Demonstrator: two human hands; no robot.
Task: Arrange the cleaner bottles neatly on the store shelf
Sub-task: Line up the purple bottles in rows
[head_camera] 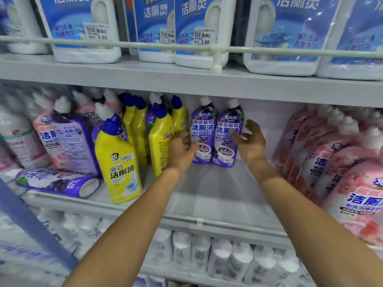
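Nearest, left forearm [132, 220] and right forearm [310, 214], stretched long over the shelf [207, 206] toward its back. Right of the right fingers, pink bottles [331, 160] packed in leaning rows. Left of the left fingers, yellow bottles [160, 141] crowded. Between the fingers, two purple cleaner bottles [204, 131], upright, touching, labels forward, probably being squared as a pair to begin a tidy row. Left hand [181, 150]: fingers curled at the left bottle's flank, thumb on its front; grip or nudge unclear. Right hand [249, 141]: fingers spread and loose, just beside the right bottle, seemingly bracing.
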